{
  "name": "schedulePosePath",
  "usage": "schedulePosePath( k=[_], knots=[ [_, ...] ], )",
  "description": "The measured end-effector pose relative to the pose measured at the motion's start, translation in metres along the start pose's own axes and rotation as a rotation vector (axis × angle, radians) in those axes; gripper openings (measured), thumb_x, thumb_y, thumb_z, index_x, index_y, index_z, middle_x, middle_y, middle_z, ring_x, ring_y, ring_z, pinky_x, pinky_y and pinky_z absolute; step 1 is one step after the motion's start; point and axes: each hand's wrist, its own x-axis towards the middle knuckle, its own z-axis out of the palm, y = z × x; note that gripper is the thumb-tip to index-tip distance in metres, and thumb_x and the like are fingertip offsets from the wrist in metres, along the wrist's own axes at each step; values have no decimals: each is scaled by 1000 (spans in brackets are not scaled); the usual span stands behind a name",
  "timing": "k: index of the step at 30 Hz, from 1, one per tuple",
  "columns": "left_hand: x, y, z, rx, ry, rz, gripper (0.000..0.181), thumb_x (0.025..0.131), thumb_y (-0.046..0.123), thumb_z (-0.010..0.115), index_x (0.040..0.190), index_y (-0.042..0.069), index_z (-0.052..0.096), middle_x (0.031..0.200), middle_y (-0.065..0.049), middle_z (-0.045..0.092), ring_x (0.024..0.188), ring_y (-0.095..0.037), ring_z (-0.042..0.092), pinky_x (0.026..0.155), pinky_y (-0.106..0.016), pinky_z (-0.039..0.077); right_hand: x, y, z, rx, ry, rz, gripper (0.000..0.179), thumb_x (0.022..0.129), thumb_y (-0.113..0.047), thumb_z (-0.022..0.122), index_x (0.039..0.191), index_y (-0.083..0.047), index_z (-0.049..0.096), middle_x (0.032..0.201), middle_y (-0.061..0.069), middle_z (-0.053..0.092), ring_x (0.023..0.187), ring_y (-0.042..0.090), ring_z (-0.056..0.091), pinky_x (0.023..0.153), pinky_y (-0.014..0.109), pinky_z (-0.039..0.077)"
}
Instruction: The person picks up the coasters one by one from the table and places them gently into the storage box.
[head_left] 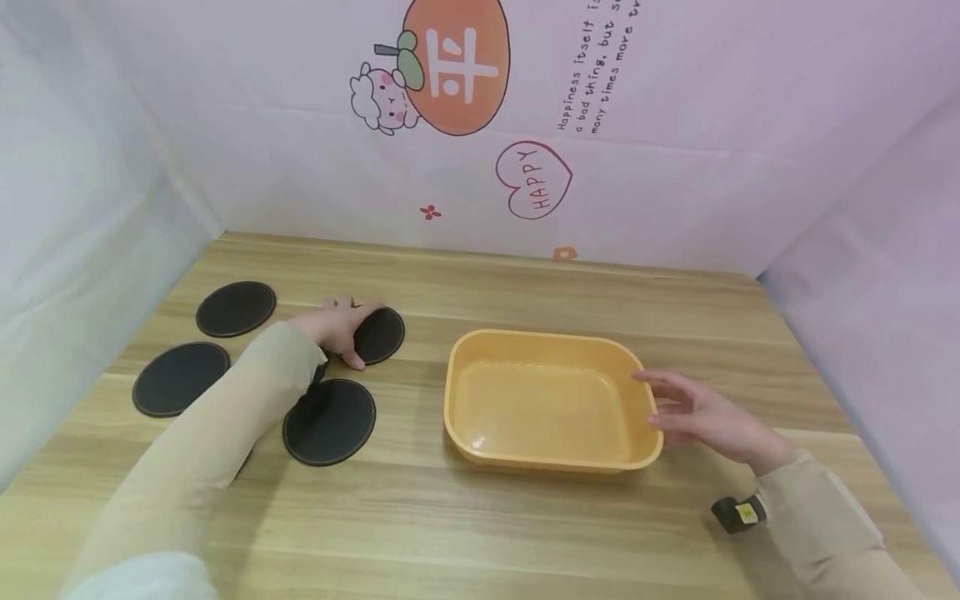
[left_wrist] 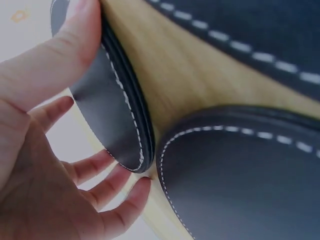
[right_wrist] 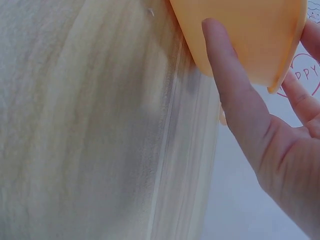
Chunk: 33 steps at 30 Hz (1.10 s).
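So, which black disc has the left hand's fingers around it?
The black disc nearest the yellow tray: only this one lies in the grasp of the left hand; the other visible discs lie outside it.

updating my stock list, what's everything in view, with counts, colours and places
discs: at least four, black, table's left side
basin: one, yellow, right of centre
table: one, wood-brown, beneath
backdrop: count unclear, whitish, around table
fruit print: one, orange, on backdrop
lamb print: one, white, beside fruit
heart print: one, red, below fruit
flower prints: two, red and orange, backdrop's bottom
lettering: three lines, dark, right of fruit
small devices: two, black, at wrists
sleeves: two, beige, both arms
left hand: one, bare, gripping rear right disc
right hand: one, bare, touching basin's right end
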Motion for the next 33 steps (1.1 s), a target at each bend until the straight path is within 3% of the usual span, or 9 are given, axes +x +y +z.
schedulePosePath(
  k=[7,11,16,18,20,24,27,30,33],
  knots=[
    [3,-8,-3,-35,3,16,110,65,32,88,148,12,19,134,-34,28,121,-49,29,98,-60,35,0,0,1,16,-1,-10,67,92,-9,59,144,6,19,139,43,23,100,10,63,79,35,56],
    [5,-12,-3,-84,20,29,107,66,26,88,148,8,21,132,-36,30,118,-49,37,97,-59,38,1,0,1,32,-7,-19,66,92,-8,59,144,5,19,139,43,23,100,12,64,78,37,57],
    [5,-19,-3,-155,57,124,94,72,16,83,144,-2,25,135,-37,36,122,-49,39,99,-57,38,1,2,0,42,-12,-21,65,93,-7,58,144,5,19,138,43,23,100,13,64,78,38,57],
    [5,-22,-2,-238,45,143,86,77,12,79,144,-2,26,137,-36,36,120,-46,42,96,-51,43,1,2,0,44,-14,-19,65,93,-7,58,144,5,19,139,43,23,100,14,64,78,38,57],
    [5,-25,-2,-358,12,141,79,83,9,73,145,1,26,140,-36,32,110,-40,52,84,-43,50,1,2,0,47,-18,-15,65,93,-7,58,144,5,19,139,43,22,101,14,64,79,39,57],
    [6,-30,-1,-576,-51,116,70,90,3,62,148,5,23,141,-38,28,90,-25,61,63,-28,51,1,1,0,44,-22,-11,66,93,-7,58,144,6,18,139,43,22,102,13,64,79,40,57],
    [5,-30,0,-683,-74,129,68,91,-1,58,148,3,20,141,-38,29,99,-31,63,69,-26,54,1,0,0,40,-18,-8,66,93,-7,58,144,6,18,138,43,23,101,12,63,78,40,57],
    [5,-30,2,-774,-85,134,66,92,-4,54,148,0,18,144,-37,26,114,-40,56,78,-28,56,0,-1,0,33,-12,-5,66,93,-8,58,144,6,19,138,43,23,101,11,63,78,40,57],
    [1,-30,6,-839,-91,117,66,93,-4,53,148,-3,16,147,-37,21,116,-39,55,79,-31,56,1,0,1,39,-5,-5,66,93,-8,59,144,6,20,139,42,24,101,11,63,78,40,57]
  ],
)
